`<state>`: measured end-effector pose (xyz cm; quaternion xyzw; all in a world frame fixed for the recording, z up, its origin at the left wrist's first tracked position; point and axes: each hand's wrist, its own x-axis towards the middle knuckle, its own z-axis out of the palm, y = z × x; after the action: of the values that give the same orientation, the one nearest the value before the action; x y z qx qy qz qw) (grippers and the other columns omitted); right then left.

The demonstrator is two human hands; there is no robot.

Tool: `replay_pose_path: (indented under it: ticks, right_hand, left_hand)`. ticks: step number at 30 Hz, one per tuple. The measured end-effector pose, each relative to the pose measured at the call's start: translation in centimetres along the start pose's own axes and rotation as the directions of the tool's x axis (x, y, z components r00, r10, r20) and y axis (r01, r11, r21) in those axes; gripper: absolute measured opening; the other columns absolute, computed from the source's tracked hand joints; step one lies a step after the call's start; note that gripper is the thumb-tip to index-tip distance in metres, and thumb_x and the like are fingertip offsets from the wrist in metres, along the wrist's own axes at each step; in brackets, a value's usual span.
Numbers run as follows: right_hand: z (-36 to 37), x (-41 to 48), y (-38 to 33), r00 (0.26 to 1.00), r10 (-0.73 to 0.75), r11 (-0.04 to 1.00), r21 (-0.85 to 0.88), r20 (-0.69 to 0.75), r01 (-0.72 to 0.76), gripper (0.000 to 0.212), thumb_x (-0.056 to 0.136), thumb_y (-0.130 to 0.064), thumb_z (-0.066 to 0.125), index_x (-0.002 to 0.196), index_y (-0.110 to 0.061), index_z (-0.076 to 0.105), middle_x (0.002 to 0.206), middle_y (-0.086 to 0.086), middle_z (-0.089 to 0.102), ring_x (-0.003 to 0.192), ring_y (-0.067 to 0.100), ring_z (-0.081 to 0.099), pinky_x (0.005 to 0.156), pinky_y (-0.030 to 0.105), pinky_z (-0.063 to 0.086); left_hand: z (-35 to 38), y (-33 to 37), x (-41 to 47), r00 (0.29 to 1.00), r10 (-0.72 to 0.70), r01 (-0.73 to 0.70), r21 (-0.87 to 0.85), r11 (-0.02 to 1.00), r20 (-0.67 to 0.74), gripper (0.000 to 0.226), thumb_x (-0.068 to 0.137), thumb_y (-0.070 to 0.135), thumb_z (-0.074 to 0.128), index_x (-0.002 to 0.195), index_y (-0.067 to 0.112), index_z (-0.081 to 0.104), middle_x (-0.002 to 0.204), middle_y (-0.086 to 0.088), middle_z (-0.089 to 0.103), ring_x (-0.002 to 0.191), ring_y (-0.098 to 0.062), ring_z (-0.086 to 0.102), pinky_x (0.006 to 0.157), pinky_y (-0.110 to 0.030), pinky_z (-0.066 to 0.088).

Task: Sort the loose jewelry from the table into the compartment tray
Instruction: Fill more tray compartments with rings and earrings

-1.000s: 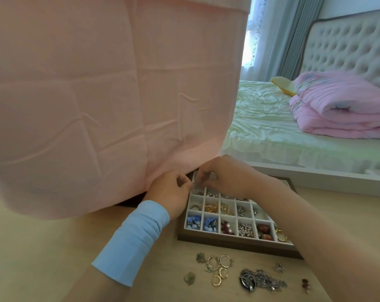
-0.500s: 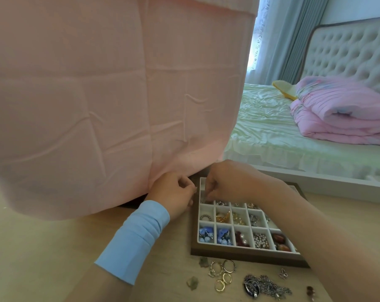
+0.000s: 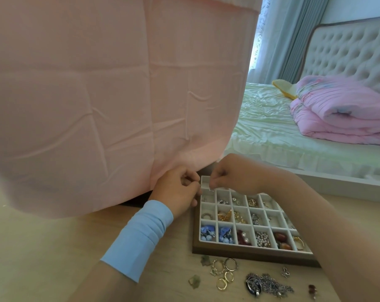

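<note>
Left hand (image 3: 180,189) and right hand (image 3: 232,175), unmoved since a second ago, pinch a tiny silver piece (image 3: 207,188) over the far-left corner of the white-celled wooden tray (image 3: 250,253). It is not yet dropped, and gold rings (image 3: 225,277) wait on the worktop (image 3: 54,258).

The compartment tray (image 3: 228,251), white cells in a dark wooden frame, lies flat on the bench (image 3: 54,247), most cells holding beads, pearls or gold bits. Just before its near edge lie gold rings (image 3: 225,277), a tangled silver chain (image 3: 269,284) and small charms (image 3: 285,273). Left hand (image 3: 178,192) and right hand (image 3: 234,175) pinch a tiny silver piece (image 3: 203,186) over the tray's far-left corner.
</note>
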<state>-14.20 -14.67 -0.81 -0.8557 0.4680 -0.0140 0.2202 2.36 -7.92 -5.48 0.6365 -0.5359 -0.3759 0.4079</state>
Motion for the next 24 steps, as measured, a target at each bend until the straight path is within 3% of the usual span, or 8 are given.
replay_pose_path:
  ticks: [3, 6, 11, 17, 24]
  right_hand:
    - [-0.3, -0.9, 0.7, 0.999, 0.019, 0.987, 0.161, -0.03, -0.014, 0.018, 0.097, -0.028, 0.068, 0.092, -0.013, 0.076, 0.055, -0.019, 0.06, 0.053, -0.003, 0.052, 0.054, 0.009, 0.04]
    - [-0.3, -1.9, 1.0, 0.997, 0.066, 0.954, 0.296, -0.041, -0.051, 0.024, 0.1, -0.026, 0.064, 0.091, -0.005, 0.072, 0.042, -0.017, 0.051, 0.038, -0.002, 0.043, 0.047, 0.009, 0.038]
    - [0.1, -2.9, 0.9, 0.992, 0.127, 0.901, 0.418, -0.004, -0.114, 0.033, 0.1, -0.036, 0.061, 0.084, -0.009, 0.07, 0.054, 0.0, 0.054, 0.043, 0.008, 0.041, 0.05, 0.02, 0.036]
    - [0.5, -3.5, 0.7, 0.986, 0.161, 0.796, 0.585, 0.046, -0.157, 0.029, 0.104, -0.026, 0.058, 0.078, -0.014, 0.065, 0.048, -0.014, 0.056, 0.045, 0.007, 0.043, 0.046, 0.018, 0.032]
    - [1.3, -2.8, 0.5, 0.976, 0.213, 0.722, 0.668, 0.032, -0.18, 0.023, 0.096, -0.032, 0.068, 0.085, -0.013, 0.074, 0.066, -0.006, 0.066, 0.05, 0.01, 0.046, 0.043, 0.019, 0.033]
  left_hand:
    - [-0.1, 0.2, -0.1, 0.999, 0.032, -0.032, 0.01, 0.999, 0.032, 0.014, 0.092, 0.014, 0.059, 0.089, 0.023, 0.07, 0.077, 0.004, 0.074, 0.054, -0.009, 0.064, 0.059, -0.022, 0.048]
    - [-0.1, 0.3, -0.4, 0.996, 0.037, -0.036, -0.009, 0.999, 0.083, 0.015, 0.093, 0.014, 0.061, 0.092, 0.022, 0.073, 0.079, 0.004, 0.075, 0.057, -0.008, 0.064, 0.058, -0.021, 0.05]
    - [0.2, 0.9, -0.8, 0.986, 0.046, -0.023, -0.14, 0.99, 0.161, 0.011, 0.092, 0.007, 0.063, 0.095, 0.011, 0.073, 0.076, 0.0, 0.075, 0.055, -0.011, 0.062, 0.047, -0.019, 0.047]
    - [0.3, 1.1, -1.0, 0.984, 0.073, -0.043, -0.178, 0.983, 0.161, 0.011, 0.091, 0.011, 0.066, 0.097, 0.015, 0.074, 0.083, -0.001, 0.077, 0.057, -0.012, 0.061, 0.047, -0.018, 0.045]
    - [0.4, 0.9, -1.0, 0.993, 0.091, -0.075, -0.196, 0.978, 0.074, 0.005, 0.086, 0.012, 0.072, 0.09, 0.012, 0.073, 0.079, -0.004, 0.075, 0.056, -0.017, 0.063, 0.045, -0.02, 0.046]
